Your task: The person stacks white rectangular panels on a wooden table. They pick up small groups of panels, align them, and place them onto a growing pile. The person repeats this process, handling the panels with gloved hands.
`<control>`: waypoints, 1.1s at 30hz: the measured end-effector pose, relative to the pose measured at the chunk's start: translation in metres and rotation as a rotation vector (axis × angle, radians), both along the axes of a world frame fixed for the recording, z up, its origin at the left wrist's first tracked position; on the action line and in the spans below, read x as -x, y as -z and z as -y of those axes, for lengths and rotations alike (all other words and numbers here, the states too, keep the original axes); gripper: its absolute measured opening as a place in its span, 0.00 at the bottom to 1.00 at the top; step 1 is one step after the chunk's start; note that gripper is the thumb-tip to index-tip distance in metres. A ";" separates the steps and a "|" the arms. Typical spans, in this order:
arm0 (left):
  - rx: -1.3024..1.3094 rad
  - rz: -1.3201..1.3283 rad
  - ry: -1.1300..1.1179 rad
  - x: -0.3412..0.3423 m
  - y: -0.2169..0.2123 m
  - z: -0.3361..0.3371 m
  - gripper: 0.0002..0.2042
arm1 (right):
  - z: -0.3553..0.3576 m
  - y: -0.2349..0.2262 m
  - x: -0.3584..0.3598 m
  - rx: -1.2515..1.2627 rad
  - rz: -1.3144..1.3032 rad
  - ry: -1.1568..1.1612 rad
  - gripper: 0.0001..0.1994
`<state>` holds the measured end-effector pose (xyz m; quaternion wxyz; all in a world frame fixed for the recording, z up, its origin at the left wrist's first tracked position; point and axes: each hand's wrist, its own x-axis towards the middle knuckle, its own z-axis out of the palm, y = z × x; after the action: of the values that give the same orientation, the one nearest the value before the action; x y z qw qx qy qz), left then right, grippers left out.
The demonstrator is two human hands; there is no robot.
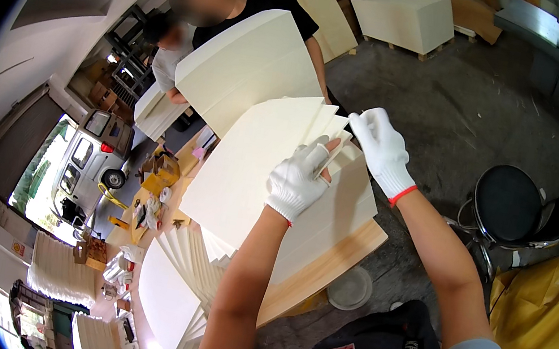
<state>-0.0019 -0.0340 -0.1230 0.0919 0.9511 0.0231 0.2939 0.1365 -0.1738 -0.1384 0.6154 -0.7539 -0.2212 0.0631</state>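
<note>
A fanned stack of large white sheets [252, 163] lies on the table, their right-hand corners spread in steps. My left hand [299, 181], in a white knit glove with bare fingertips showing, is closed over the right edges of these sheets. Just right of it, my right hand [380, 149] wears a white glove with a red cuff. Its fingers are curled together at the sheets' far right corner, and whatever is between them is hidden. Under the fan, another white sheet [338, 217] lies flat near the table's wooden edge [355, 254].
Across the table, a person in black [259, 0] stands behind a raised white sheet [253, 61]; another person [166, 61] is farther left. More fanned sheets [166, 288] lie at left. A black stool [507, 203], yellow cloth [554, 313] and round lidded tub [350, 288] are at right.
</note>
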 end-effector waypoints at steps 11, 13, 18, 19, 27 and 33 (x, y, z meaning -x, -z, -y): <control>0.135 0.270 -0.015 0.104 0.047 0.027 0.11 | -0.065 0.014 0.082 -0.605 -1.114 -0.630 0.21; 0.336 0.327 0.001 0.144 0.059 0.042 0.07 | -0.075 0.009 0.099 -0.466 -1.160 -0.579 0.21; 1.566 0.244 -0.057 0.201 0.118 0.031 0.09 | -0.080 0.021 0.104 -0.424 -1.039 -0.546 0.21; 1.720 0.321 0.015 0.210 0.118 0.026 0.13 | -0.077 0.017 0.106 -0.416 -1.028 -0.557 0.21; 2.415 0.700 0.365 0.250 0.053 0.036 0.28 | 0.031 0.011 0.104 -0.252 -0.888 -0.526 0.22; 2.009 0.324 -0.114 0.263 0.062 0.047 0.19 | 0.109 0.010 0.107 -0.064 -0.849 -0.586 0.25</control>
<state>-0.2648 -0.0810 -0.1853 0.8357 0.3805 0.2915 0.2680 0.0292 -0.2830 -0.1481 0.6301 -0.5493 -0.1557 0.5263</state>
